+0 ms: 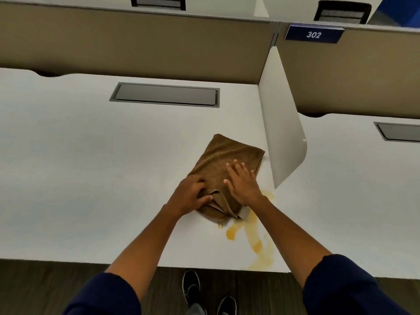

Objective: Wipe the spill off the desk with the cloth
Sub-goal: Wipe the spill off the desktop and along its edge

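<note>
A brown cloth (227,155) lies folded on the white desk (91,178), near the right divider. My left hand (191,196) grips the cloth's near left corner, fingers curled into a bunched fold. My right hand (243,183) rests flat on the cloth's near right part, fingers spread. A yellow-orange spill (254,242) streaks the desk from beside my right wrist down to the front edge. The cloth's near end touches the top of the spill.
A white divider panel (279,133) stands upright just right of the cloth. A grey cable hatch (164,94) is set into the desk farther back. A tan partition (136,42) rises behind, with a "302" sign (313,34). My shoes (193,289) show below the desk edge.
</note>
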`<action>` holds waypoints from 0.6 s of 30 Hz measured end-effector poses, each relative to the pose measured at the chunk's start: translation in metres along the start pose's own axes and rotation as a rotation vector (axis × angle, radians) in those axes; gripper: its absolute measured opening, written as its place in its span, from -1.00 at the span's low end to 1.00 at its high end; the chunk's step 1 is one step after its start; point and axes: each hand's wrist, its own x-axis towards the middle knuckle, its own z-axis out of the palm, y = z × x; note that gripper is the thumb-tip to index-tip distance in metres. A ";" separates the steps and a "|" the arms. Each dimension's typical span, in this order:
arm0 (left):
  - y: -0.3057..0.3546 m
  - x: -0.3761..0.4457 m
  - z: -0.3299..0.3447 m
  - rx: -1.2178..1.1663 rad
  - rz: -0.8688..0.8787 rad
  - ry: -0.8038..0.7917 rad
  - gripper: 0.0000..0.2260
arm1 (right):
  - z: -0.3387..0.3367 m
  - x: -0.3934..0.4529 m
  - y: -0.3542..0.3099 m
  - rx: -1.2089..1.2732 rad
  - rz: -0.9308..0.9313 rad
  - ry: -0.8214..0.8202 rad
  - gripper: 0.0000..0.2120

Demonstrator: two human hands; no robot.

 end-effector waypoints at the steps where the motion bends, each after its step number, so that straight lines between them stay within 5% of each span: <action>1: -0.001 -0.002 -0.003 -0.021 -0.037 0.026 -0.47 | 0.001 0.001 -0.001 -0.011 -0.001 0.011 -0.41; 5: -0.002 -0.002 -0.016 -0.135 -0.188 0.053 -0.42 | 0.003 0.004 -0.008 -0.011 0.025 0.074 -0.36; 10: -0.007 0.004 -0.016 0.047 -0.170 0.214 -0.33 | 0.005 0.014 -0.017 -0.003 0.045 0.109 -0.29; 18: -0.031 -0.020 0.007 0.264 -0.411 0.035 -0.22 | 0.017 0.033 -0.032 0.027 0.042 0.050 -0.21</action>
